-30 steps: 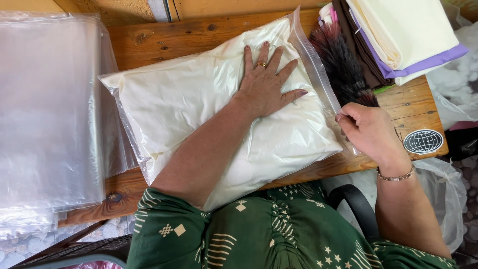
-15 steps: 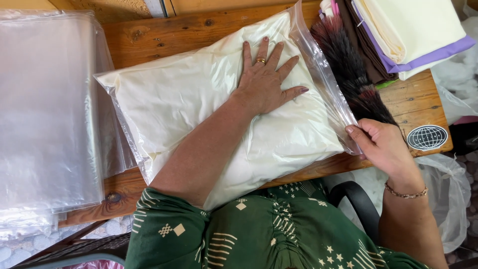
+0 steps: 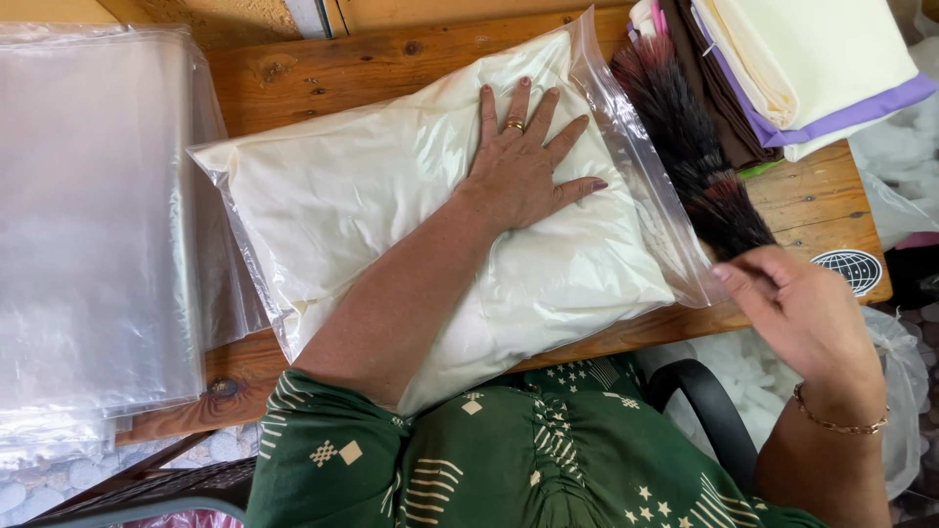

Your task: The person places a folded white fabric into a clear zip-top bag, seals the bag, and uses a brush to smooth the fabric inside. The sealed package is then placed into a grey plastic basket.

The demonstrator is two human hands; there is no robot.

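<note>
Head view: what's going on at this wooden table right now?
A person presses the left hand flat on a cream folded cloth sealed inside a clear plastic bag lying on the wooden table. The right hand hovers at the bag's open-end flap, beside a dark bristled brush, fingers loosely curled. A stack of clear plastic bags lies to the left; folded cream and purple fabrics sit at the top right.

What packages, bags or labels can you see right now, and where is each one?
Clear plastic bag: table centre, rectangular, stuffed with cream fabric, under the left hand.
Stack of empty clear bags: table's left end, flat and glossy.
Round sticker: table's right edge, beyond the right hand; dark with white lines.
</note>
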